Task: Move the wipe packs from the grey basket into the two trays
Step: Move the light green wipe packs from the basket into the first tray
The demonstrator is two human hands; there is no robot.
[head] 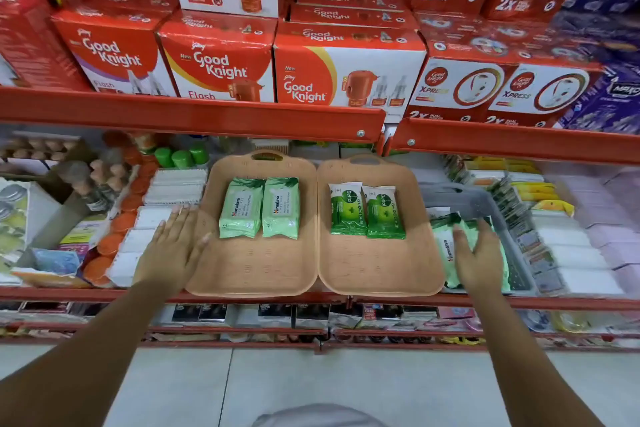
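**Right hand over a wipe pack in the grey basket**

The right hand is spread open, fingers apart, right over a light green wipe pack in the grey basket. It holds nothing. The pack shows to the left of the hand and under it.

The left hand is flat and open, touching the left tray. That tray has two light green packs. The right tray has two dark green packs.

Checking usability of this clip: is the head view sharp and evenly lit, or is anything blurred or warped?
Head view: centre sharp, labels on the two trays readable; edges smeared, especially the shelf goods far right; shelf rail bows from wide-angle distortion; lighting even, no harsh glare.
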